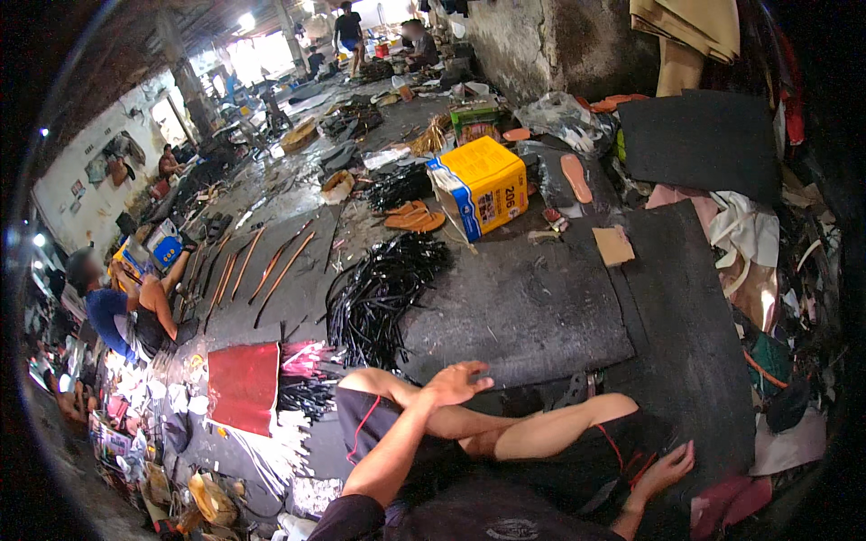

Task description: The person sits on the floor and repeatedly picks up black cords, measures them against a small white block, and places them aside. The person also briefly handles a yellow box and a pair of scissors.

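My left hand (456,384) is over my crossed legs, fingers stretched out and holding nothing. Its nearest neighbour is the worn black sheet (523,316) on the floor in front of me. At my right knee, my right hand (665,471) hangs low with loosely bent fingers, and nothing shows in it. A heap of shiny black strips (383,288) lies ahead of my left knee. To my left, a dark red sheet (244,388) partly covers bundles of pink, black and white strips (280,451).
A yellow and blue carton (483,189) stands beyond the black sheet, beside brown sandals (415,216). Brown-black strips (284,278) lie spread at front left. A tan square piece (613,244) sits at right. Scraps and fabric (749,243) line the right side. Another person (113,311) sits at left.
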A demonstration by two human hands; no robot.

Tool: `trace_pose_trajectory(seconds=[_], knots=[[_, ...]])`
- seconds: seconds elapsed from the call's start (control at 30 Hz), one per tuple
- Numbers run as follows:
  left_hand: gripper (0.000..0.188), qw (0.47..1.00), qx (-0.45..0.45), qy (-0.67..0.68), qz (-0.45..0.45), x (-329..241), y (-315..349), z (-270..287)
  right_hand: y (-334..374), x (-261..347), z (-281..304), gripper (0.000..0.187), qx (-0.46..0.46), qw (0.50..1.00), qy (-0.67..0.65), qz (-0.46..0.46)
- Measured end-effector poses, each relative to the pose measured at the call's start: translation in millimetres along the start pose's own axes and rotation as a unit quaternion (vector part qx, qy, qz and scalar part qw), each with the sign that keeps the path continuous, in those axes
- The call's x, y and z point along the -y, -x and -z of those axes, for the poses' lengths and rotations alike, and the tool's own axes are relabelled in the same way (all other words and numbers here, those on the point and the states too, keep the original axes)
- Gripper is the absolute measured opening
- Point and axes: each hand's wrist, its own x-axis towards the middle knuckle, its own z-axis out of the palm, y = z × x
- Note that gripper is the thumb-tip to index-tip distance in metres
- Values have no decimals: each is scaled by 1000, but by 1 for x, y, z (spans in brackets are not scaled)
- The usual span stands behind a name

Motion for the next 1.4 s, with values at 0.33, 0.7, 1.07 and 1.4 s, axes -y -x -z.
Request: trace_pose_trajectory(seconds=[0.33,0.7,1.07,1.4], knots=[[53,911,-387,-127,57,109,-71,168,-25,342,-168,23,317,857,-336,229],[136,863,-296,-291,287,159,-104,153,91,307,-259,40,513,768,-248,293],[135,774,-260,-503,284,193,-106,116,97,305,-270,41,537,760,-219,293],[121,829,-234,-416,291,193,-90,145,97,304,-272,45,558,751,-216,279]])
